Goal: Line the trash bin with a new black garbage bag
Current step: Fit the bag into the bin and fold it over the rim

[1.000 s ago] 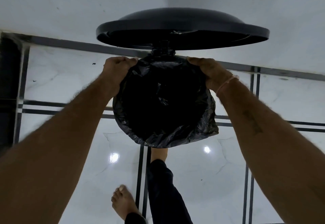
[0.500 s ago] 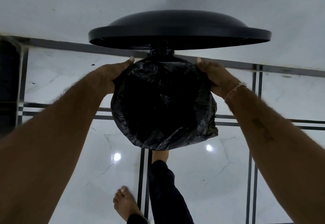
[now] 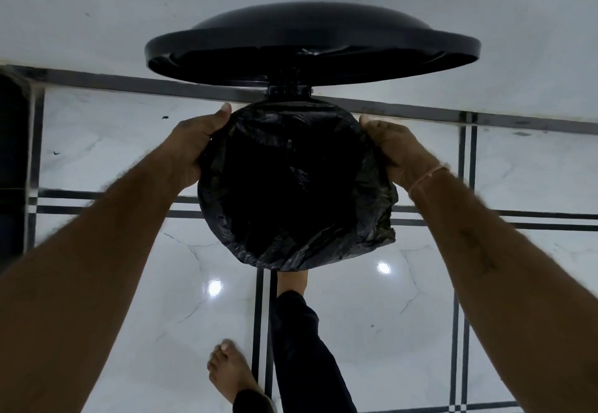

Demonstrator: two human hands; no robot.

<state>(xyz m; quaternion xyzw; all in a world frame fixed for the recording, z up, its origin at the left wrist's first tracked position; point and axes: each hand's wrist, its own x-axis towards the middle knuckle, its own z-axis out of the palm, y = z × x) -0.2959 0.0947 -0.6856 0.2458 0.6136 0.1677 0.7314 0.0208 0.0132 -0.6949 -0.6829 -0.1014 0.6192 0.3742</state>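
Observation:
A round pedal bin stands on the floor below me, its black lid (image 3: 310, 43) raised on the far side. A crinkled black garbage bag (image 3: 294, 186) covers the bin's mouth and is folded down over the rim, so the bin's body is hidden. My left hand (image 3: 194, 143) grips the bag's edge at the left of the rim. My right hand (image 3: 398, 150), with a thin band at the wrist, grips the bag's edge at the right. One of my feet (image 3: 291, 280) reaches under the front of the bin.
White marble floor tiles (image 3: 356, 331) with dark inlay lines lie all around. A white wall (image 3: 129, 7) rises right behind the bin. My other bare foot (image 3: 229, 370) stands on the floor at the front. A dark opening (image 3: 13, 160) is at the far left.
Both hands have slid a little down and outward along the rim with the bag's edge. The lid has stayed up.

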